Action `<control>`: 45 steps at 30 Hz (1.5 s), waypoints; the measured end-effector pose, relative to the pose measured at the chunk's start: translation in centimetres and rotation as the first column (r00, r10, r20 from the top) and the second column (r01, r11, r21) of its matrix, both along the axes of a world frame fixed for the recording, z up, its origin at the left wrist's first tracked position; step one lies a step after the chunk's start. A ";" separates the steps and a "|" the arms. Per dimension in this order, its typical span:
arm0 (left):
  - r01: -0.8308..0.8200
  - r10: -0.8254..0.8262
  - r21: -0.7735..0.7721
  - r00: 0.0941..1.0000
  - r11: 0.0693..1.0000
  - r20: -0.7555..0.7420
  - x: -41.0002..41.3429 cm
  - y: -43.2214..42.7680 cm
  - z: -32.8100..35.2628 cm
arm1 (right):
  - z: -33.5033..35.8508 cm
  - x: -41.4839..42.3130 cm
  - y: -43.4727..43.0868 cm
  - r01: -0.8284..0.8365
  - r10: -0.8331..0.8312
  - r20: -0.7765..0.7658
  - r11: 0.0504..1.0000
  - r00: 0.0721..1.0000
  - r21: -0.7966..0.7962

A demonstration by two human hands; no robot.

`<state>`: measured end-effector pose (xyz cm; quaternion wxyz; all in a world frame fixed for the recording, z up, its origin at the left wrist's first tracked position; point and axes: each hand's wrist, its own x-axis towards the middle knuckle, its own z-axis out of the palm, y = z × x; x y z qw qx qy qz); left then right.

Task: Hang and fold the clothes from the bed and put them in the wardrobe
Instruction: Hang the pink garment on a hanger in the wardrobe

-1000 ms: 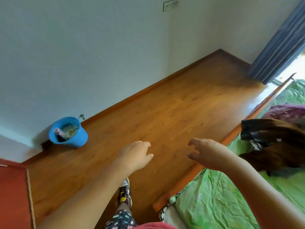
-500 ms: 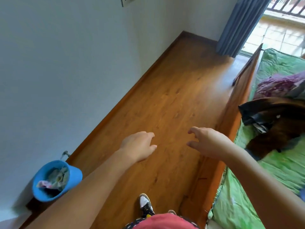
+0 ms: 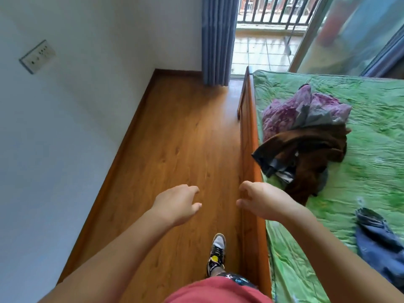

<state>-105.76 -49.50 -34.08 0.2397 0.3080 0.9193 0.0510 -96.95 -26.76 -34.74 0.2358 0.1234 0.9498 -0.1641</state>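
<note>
The bed (image 3: 371, 167) ran near-to-far along the right, with a brown garment (image 3: 306, 145) heaped by its left rail and jeans (image 3: 380, 241) lying nearer. The right hand (image 3: 266, 200), empty with loosely curled fingers, hung just near-left of that heap, closer to it than the left hand (image 3: 177, 204), equally empty and slack.

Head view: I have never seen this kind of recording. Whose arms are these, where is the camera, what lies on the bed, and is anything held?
No machine here: a person wears a wide-angle camera on the head, looking forward and down, so the arms are their own. The left hand and right hand reach forward, fingers loosely curled, holding nothing. On the right stands the bed with a green sheet. On it lie a purple garment, a brown garment heaped against it, and blue jeans nearer the person.
</note>
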 end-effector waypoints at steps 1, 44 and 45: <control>0.017 -0.017 0.005 1.000 1.000 -0.004 -1.6 1.7 0.2 | 0.1 -1.5 1.6 0.008 -0.008 -0.013 1.000 1.000 0.003; 0.873 -0.874 -0.158 0.478 0.461 0.090 -52.3 66.4 -6.5 | -11.3 -39.1 46.4 0.894 -0.862 0.239 0.419 0.447 -0.158; 0.880 -0.884 -0.173 0.460 0.442 0.086 -52.3 67.7 -6.9 | -11.5 -39.5 47.2 0.897 -0.866 0.236 0.415 0.440 -0.149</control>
